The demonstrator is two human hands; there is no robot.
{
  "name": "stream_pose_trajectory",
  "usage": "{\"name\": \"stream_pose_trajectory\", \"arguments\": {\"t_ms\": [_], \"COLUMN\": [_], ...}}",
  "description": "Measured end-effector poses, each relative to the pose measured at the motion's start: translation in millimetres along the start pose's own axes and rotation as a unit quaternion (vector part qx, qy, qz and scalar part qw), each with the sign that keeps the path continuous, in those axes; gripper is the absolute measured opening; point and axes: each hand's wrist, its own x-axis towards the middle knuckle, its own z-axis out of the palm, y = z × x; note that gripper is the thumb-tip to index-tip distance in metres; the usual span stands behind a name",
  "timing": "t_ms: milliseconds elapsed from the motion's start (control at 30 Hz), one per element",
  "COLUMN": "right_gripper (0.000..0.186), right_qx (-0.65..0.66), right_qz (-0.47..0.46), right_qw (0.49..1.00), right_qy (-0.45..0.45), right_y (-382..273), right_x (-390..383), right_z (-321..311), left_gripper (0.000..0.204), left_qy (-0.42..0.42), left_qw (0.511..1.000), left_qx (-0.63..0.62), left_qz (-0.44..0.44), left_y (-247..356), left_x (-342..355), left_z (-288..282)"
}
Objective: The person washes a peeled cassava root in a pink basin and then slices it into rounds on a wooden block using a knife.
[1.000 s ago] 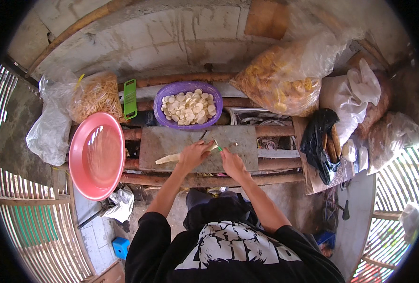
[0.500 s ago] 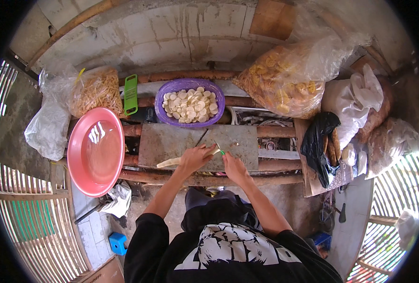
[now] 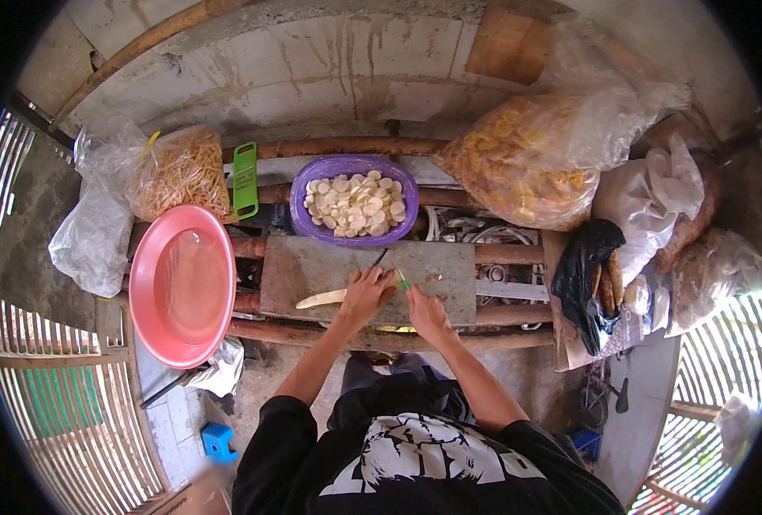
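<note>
The right hand grips a green-handled knife; left of that grip, the left hand holds a pale food stick.

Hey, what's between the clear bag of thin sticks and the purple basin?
A flat green tool, nearer the bag of sticks, with a stretch of wooden pole showing between it and the purple basin, in the head view.

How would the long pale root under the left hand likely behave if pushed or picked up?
The long pale root is probably fairly stiff: it looks solid, with only a slight curve beyond the left hand. Its slender, rounded shape could let it roll on the flat board. Its smooth, peeled-looking surface might feel somewhat slippery.
</note>
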Motion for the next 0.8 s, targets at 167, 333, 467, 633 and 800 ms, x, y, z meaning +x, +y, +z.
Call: {"name": "stream_pose_trajectory", "arguments": {"t_ms": [167,333,467,633,800], "right_gripper": [0.024,0.024,0.023,0.024,0.024], "right_qx": [0.017,0.042,0.053,0.022,0.03], "right_qz": [-0.009,-0.001,-0.026,-0.026,-0.033], "right_qw": [1.0,0.999,0.998,0.999,0.998], "right_qy": [0.015,0.017,0.018,0.021,0.04], "right_y": [-2.4,-6.7,-15.0,-16.3,-8.7], "right_x": [-1.0,5.0,12.8,18.9,12.1], "right_z": [4.6,-2.4,-11.1,-13.0,-8.7], "left_gripper": [0.034,0.033,0.032,0.032,0.034], "left_qy": [0.051,0.058,0.056,0.084,0.095], "left_qw": [0.998,0.998,0.998,0.996,0.995], "left_qx": [0.025,-0.007,-0.019,-0.012,-0.01], "left_qz": [0.002,-0.022,-0.036,-0.006,0.017], "left_y": [2.2,1.7,-1.7,-13.1,-12.0], "left_x": [-4.1,1.0,7.6,14.4,13.2], "left_z": [1.5,-2.5,-6.4,-2.2,2.3]}}
